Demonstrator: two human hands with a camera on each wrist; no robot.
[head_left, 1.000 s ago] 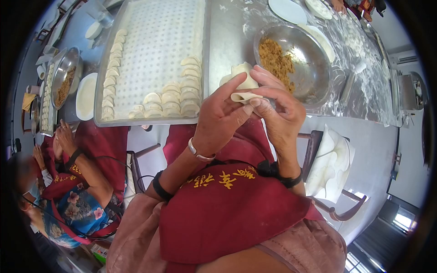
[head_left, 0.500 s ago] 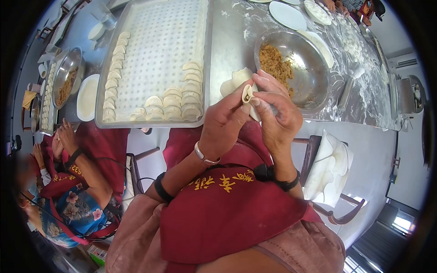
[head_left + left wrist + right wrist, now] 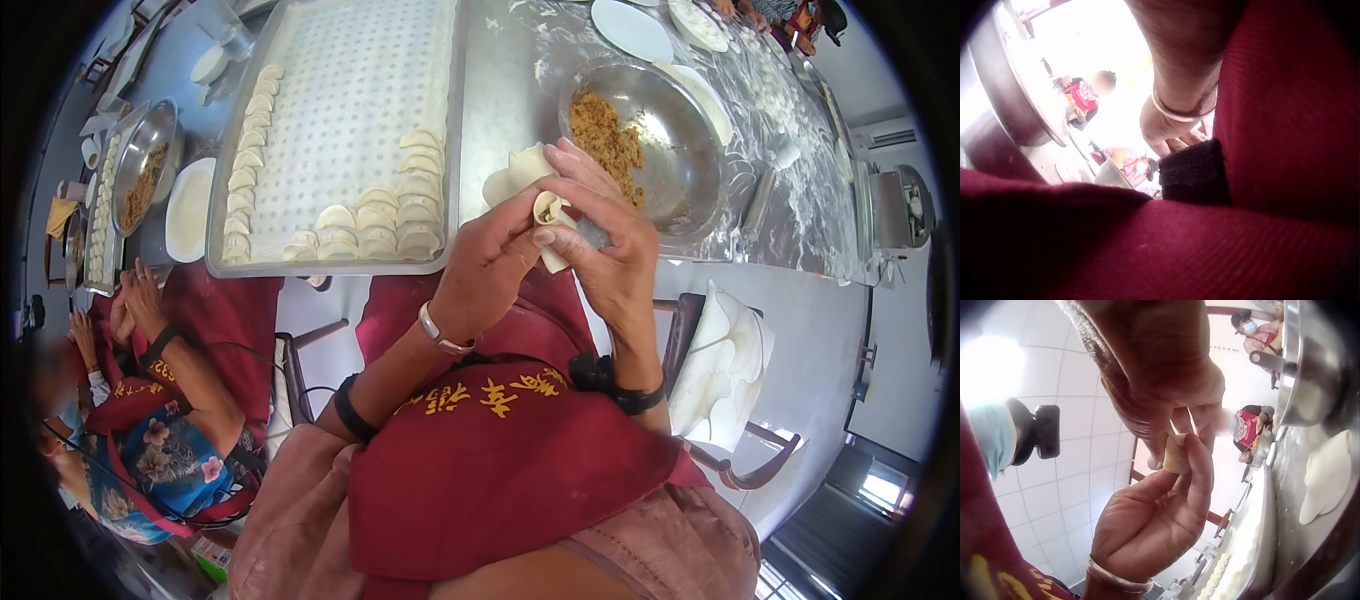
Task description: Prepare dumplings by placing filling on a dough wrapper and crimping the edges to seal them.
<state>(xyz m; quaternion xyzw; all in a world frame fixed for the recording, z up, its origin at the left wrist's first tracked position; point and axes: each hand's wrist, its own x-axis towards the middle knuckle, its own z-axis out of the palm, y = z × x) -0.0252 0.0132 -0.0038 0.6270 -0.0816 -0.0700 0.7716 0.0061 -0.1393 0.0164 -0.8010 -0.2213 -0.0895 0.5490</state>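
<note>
In the head view, a half-folded dumpling [image 3: 549, 208] of pale dough stands between the two hands, its small opening facing up. My left hand [image 3: 492, 258], with a bracelet at the wrist, pinches its left side between thumb and fingers. My right hand [image 3: 608, 240] grips the other side, thumb in front and fingers behind. The right wrist view shows the dumpling [image 3: 1177, 455] between both sets of fingertips. Dough wrappers [image 3: 508, 180] lie on the table just behind the hands. In the left wrist view, the apron and a black cuff hide most of my left hand [image 3: 1169, 130].
A large tray [image 3: 453, 120] with rows of finished dumplings [image 3: 376, 222] stands at left. Behind the right hand sits a steel bowl [image 3: 690, 170] of brown filling [image 3: 606, 140]. White plates [image 3: 632, 30] and a floured tabletop [image 3: 775, 210] lie beyond. Another person [image 3: 170, 400] works at far left.
The dumpling's opening has turned from a flat sideways lip to a rounder mouth facing up. Both hands keep hold of it and have shifted only slightly.
</note>
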